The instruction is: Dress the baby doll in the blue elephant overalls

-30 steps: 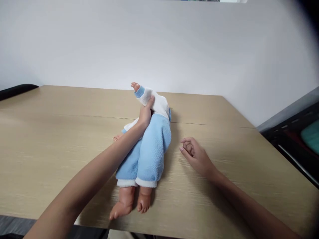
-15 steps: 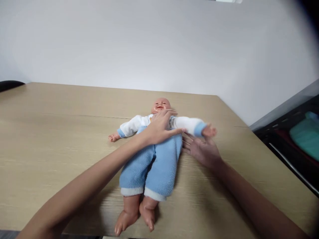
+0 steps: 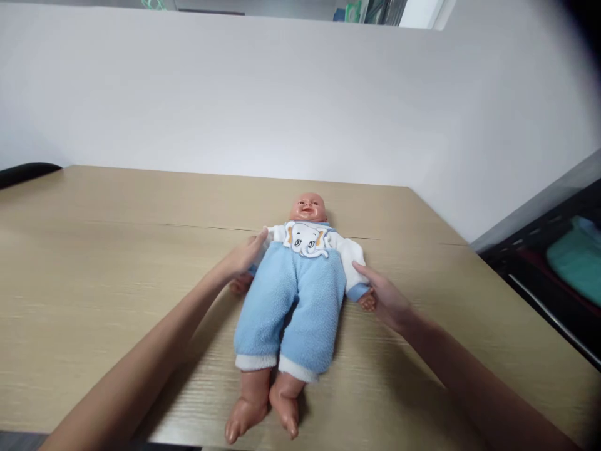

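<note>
A baby doll [image 3: 305, 288] lies on its back on the table, its head at the far end and its bare feet pointing at me. It wears a fluffy blue and white suit with an elephant face [image 3: 306, 240] on the chest. My left hand [image 3: 246, 255] is closed around the doll's sleeve on the left, thumb on top; its other fingers are mostly hidden. On the right, my right hand [image 3: 389, 299] holds the other sleeve just above the blue cuff, thumb over it and fingers behind. Both doll arms lie down along its sides.
The wooden table [image 3: 117, 250] reaches back to a pale wall [image 3: 235, 94]. A black chair edge [image 3: 28, 172] shows at the far left. Beyond the table's right edge stands a dark rack with a teal item [image 3: 575, 263].
My left hand has left the doll's chest for its sleeve on the left. My right hand now holds the other sleeve. The doll's outspread arms have come down to its sides.
</note>
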Available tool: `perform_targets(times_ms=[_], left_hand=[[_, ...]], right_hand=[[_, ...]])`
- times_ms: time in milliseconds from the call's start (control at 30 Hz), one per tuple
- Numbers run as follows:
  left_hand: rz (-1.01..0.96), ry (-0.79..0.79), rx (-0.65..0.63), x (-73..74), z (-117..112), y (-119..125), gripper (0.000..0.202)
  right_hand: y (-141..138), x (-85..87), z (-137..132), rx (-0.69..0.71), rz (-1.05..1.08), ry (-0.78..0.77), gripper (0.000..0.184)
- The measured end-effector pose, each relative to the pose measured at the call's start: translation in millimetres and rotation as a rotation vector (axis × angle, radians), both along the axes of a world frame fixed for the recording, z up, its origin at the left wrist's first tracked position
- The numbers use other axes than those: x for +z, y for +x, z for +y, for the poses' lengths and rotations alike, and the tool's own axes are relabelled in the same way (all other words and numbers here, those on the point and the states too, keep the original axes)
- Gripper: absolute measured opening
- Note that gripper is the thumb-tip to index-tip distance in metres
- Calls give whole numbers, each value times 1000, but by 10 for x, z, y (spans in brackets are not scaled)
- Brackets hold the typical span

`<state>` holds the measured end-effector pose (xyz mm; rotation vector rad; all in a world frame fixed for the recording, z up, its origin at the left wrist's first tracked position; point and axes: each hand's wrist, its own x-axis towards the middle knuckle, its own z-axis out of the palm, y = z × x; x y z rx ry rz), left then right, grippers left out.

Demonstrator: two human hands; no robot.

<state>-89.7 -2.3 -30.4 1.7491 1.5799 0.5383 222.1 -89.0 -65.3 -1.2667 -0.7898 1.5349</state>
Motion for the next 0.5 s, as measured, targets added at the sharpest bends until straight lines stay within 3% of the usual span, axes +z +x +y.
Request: perform_targets(times_ms=[100,200,333,433,500], left_hand=[[-182,51,-91,1,-145,202,83],[-203,87,-50,77,-243,278,79],[-190,112,26,282,-436,252,73],[-202,115,111,440,-787,279,72],[-277,147,138,463,-1164,317,68]], right_hand=[[-223,46,-61,-14,28,70,38],[-349,128,-106,-64,-10,131,47],[-328,305,-257,-92,-84,156,56],[-189,459,-546,-83,-207,102,62],[-53,535,-844,-86,-322,48,69]])
